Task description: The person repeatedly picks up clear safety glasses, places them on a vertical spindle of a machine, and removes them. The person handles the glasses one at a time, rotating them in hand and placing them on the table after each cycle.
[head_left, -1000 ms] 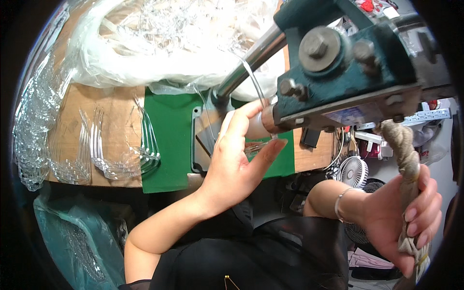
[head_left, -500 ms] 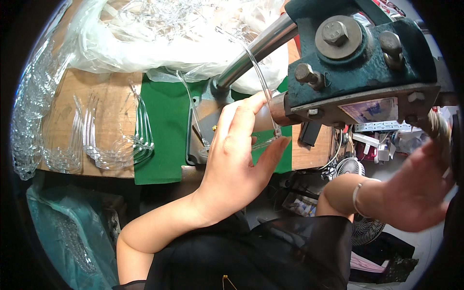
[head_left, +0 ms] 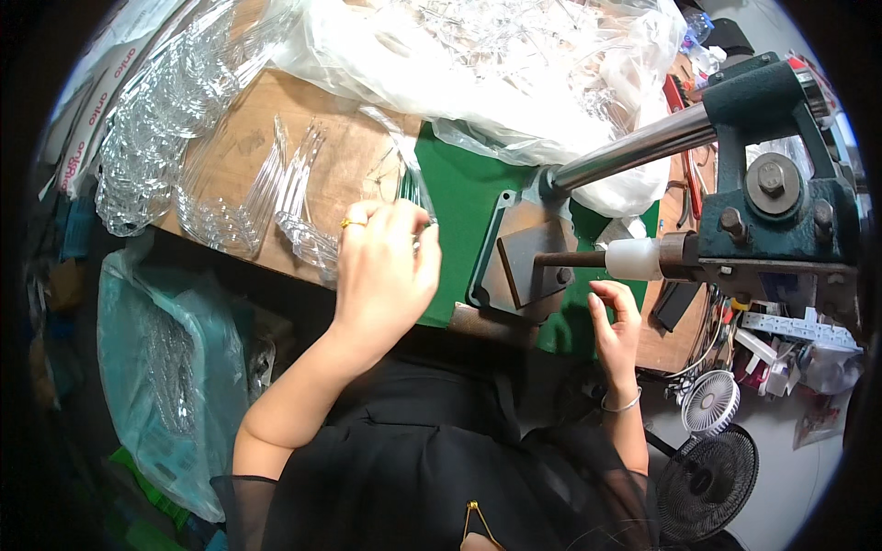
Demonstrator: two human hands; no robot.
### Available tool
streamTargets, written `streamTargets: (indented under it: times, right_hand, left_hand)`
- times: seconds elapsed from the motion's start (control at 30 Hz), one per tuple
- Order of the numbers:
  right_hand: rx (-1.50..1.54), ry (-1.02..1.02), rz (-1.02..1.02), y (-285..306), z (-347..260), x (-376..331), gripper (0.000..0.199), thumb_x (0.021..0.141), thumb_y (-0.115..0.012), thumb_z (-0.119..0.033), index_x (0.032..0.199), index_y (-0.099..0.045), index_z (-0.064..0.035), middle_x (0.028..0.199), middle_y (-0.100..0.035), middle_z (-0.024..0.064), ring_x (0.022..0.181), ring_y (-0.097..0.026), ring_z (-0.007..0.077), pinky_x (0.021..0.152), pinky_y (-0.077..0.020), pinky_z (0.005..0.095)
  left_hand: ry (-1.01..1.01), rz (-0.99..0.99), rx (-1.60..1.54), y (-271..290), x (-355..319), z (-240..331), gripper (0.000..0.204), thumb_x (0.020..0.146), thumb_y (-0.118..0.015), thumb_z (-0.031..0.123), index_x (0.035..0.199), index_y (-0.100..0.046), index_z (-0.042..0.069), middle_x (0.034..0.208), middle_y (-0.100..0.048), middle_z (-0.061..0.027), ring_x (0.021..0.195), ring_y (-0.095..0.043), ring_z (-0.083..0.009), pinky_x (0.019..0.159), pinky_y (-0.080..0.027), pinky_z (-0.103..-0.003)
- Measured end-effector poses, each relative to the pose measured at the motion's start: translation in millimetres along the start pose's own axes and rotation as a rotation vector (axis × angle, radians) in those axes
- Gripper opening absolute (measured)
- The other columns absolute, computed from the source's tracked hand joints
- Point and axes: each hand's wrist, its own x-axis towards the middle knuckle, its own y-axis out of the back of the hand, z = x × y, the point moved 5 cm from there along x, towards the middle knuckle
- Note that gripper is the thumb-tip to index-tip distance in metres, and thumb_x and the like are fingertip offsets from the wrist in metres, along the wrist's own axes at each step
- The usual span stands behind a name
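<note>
My left hand [head_left: 388, 271], with a gold ring, is at the right end of the rows of clear eyeglass frames on the table. Its fingers are closed on a clear eyeglass frame [head_left: 404, 147]; the long temples stick up beyond the hand, and the front is hidden under it. Beside it stands a row of clear eyeglass frames [head_left: 299, 197]. My right hand [head_left: 620, 326] hangs by the green mat's front edge, right of the press base [head_left: 491, 243]. Its fingers are loosely curled, the thumb apart, with nothing visible in them.
A dark green hand press [head_left: 726, 174] with a white plastic sleeve [head_left: 634, 259] on its ram stands at right. Behind is a large plastic bag [head_left: 367, 64] of clear frames. A teal bag-lined bin [head_left: 170, 367] sits below the table's left; fans [head_left: 707, 473] stand lower right.
My left hand has moved left from the press to the rows with the clear eyeglass frame. My right hand has come down from the press's right side to the mat's edge. The view has shifted left.
</note>
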Motion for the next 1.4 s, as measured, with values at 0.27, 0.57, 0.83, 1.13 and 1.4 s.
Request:
streamTargets:
  times: [0.27,0.57,0.83,1.13,1.4]
  right_hand:
    - [-0.077,-0.079,0.095,-3.7,31.0,-15.2,0.012,0.081,-0.06,-0.004,0.091,-0.06,0.0005,0.09,-0.059,0.0109,0.085,-0.057,0.0217,0.076,-0.045,0.0296]
    - [-0.297,0.068,0.218,-15.9,40.2,-24.2,0.008,0.078,-0.061,-0.003,0.086,-0.06,-0.0019,0.089,-0.057,0.0104,0.087,-0.053,0.0259,0.078,-0.0428,0.0342]
    - [-0.362,0.064,0.252,-19.4,42.5,-22.3,0.007,0.078,-0.061,-0.002,0.084,-0.06,-0.0016,0.086,-0.057,0.0122,0.084,-0.054,0.0272,0.075,-0.0428,0.0345]
    - [-0.354,0.057,0.236,-21.0,40.5,-25.6,0.019,0.076,-0.062,-0.004,0.095,-0.061,-0.0006,0.09,-0.062,0.0159,0.084,-0.06,0.0333,0.075,-0.0456,0.0374]
    - [-0.3,0.048,0.282,-22.3,38.2,-19.4,0.018,0.077,-0.063,-0.006,0.095,-0.062,-0.0023,0.094,-0.061,0.014,0.088,-0.056,0.0316,0.078,-0.0433,0.0373]
  left_hand:
    - [-0.076,-0.135,0.518,15.4,-2.4,-23.4,0.064,0.066,-0.072,0.024,0.117,-0.042,0.001,0.109,-0.048,-0.0167,0.107,-0.045,-0.0338,0.094,-0.029,-0.051]
    - [-0.096,-0.352,0.112,124.7,69.2,-33.1,0.024,0.075,-0.046,0.001,0.098,-0.054,0.002,0.072,-0.058,-0.0159,0.065,-0.06,-0.0276,0.058,-0.046,-0.031]
    - [-0.284,-0.161,0.555,129.6,58.7,-167.4,0.019,0.069,-0.058,0.001,0.087,-0.059,0.006,0.08,-0.057,-0.01,0.086,-0.054,-0.0289,0.089,-0.037,-0.041]
    - [-0.524,-0.485,0.064,52.1,95.0,1.8,0.051,0.075,-0.063,0.015,0.122,-0.046,0.005,0.115,-0.052,-0.0196,0.109,-0.049,-0.0344,0.093,-0.04,-0.039]
    - [-0.378,0.079,0.394,-113.3,223.8,40.2,0.016,0.075,-0.054,0.005,0.09,-0.053,0.001,0.085,-0.058,-0.0156,0.078,-0.058,-0.0333,0.068,-0.048,-0.037]
